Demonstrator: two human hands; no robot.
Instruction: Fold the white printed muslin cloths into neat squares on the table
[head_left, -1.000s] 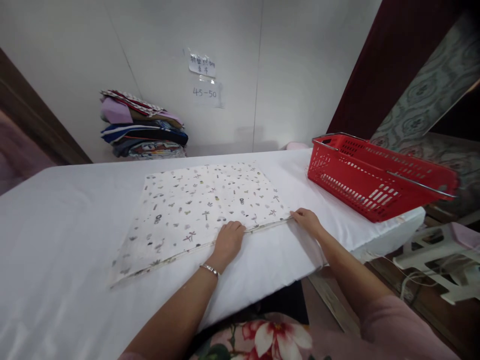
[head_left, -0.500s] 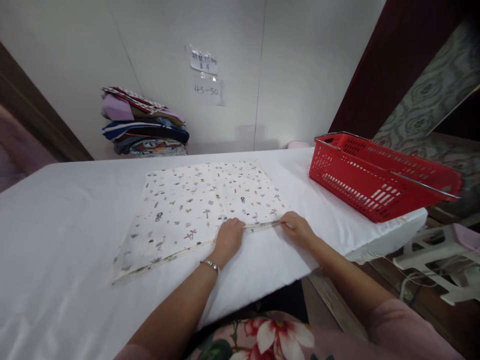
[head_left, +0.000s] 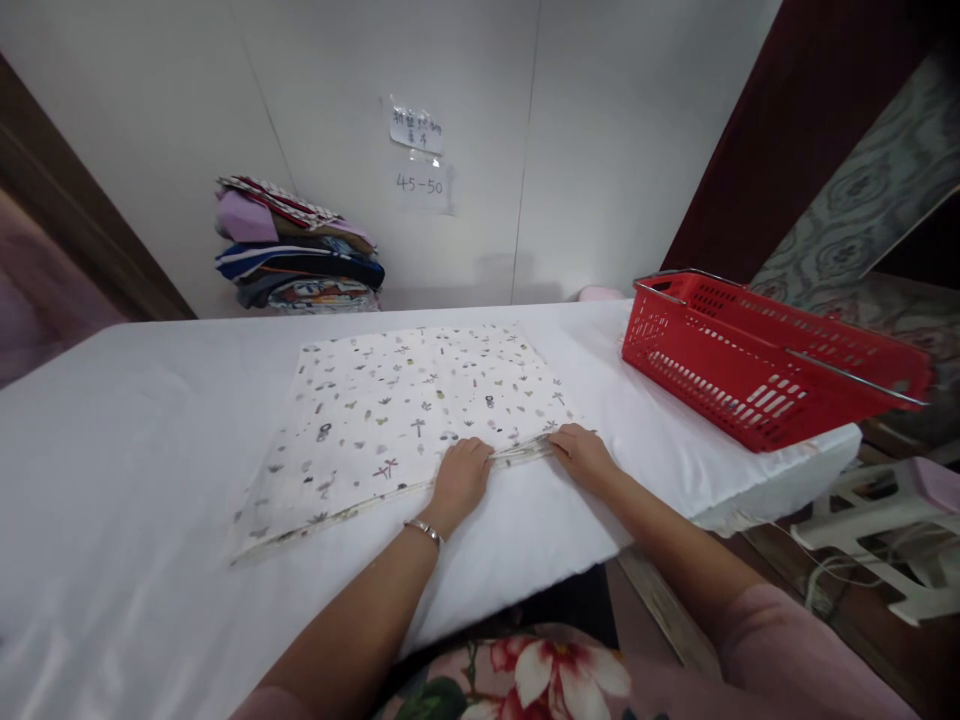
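Note:
A white cloth (head_left: 405, 410) printed with small palm trees and animals lies folded in layers on the table. My left hand (head_left: 460, 480), with a silver bracelet at the wrist, has its fingers closed on the near edge, right of that edge's middle. Closer to the cloth's near right corner, my right hand (head_left: 581, 455) pinches the same edge. Between the two hands the layers bunch up slightly and stand a little apart. The fingertips of both hands are partly hidden by the cloth and knuckles.
A red plastic basket (head_left: 697, 350) with metal handles stands on the table's right end. Against the wall at back left is a stack of folded fabrics (head_left: 300, 250). White cloth covers the table (head_left: 135, 450). A white stool (head_left: 885, 520) stands at the right, below table height.
My right hand has shifted slightly left along the near edge, closer to my left hand. The edge between them is now more bunched. The view has moved a little.

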